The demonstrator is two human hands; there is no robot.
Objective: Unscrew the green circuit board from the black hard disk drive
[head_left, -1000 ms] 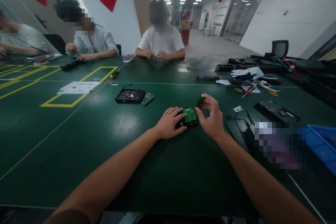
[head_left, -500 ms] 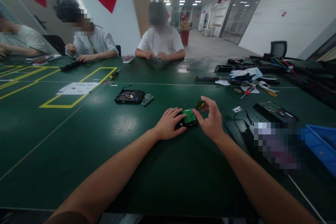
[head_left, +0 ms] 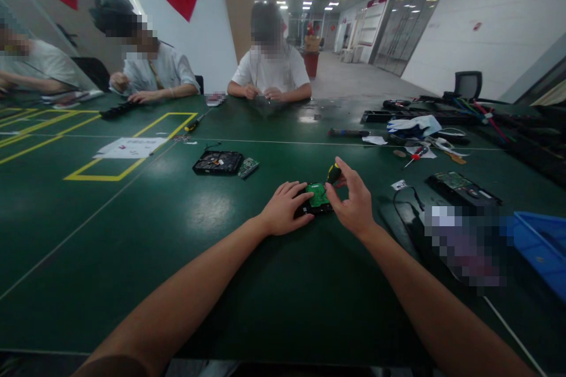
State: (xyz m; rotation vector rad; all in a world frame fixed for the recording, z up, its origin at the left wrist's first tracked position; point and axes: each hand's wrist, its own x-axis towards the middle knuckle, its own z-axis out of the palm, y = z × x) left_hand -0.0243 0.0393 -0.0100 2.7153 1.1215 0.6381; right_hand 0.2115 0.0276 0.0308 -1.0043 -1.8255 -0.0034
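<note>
A black hard drive with a green circuit board (head_left: pixel 317 195) lies on the green table in front of me. My left hand (head_left: pixel 285 207) holds it by its left end, fingers over the top and thumb along the near edge. Between the thumb and fingers of my right hand (head_left: pixel 354 195) is a small screwdriver (head_left: pixel 333 173) with a black and yellow handle. The handle leans over the board's right side, its tip pointing down at the board. Whether the tip sits in a screw is too small to tell.
An opened black drive (head_left: pixel 217 162) and a loose circuit board (head_left: pixel 248 167) lie farther left. To the right are another hard drive (head_left: pixel 464 187), a blue bin (head_left: pixel 542 247), a red-handled screwdriver (head_left: pixel 415 156) and gloves (head_left: pixel 414 125). Several people sit across the table.
The screwdriver handle has shifted slightly left and up, and stands more upright over the board. My right hand has moved a little with it. My left hand stays on the hard drive.
</note>
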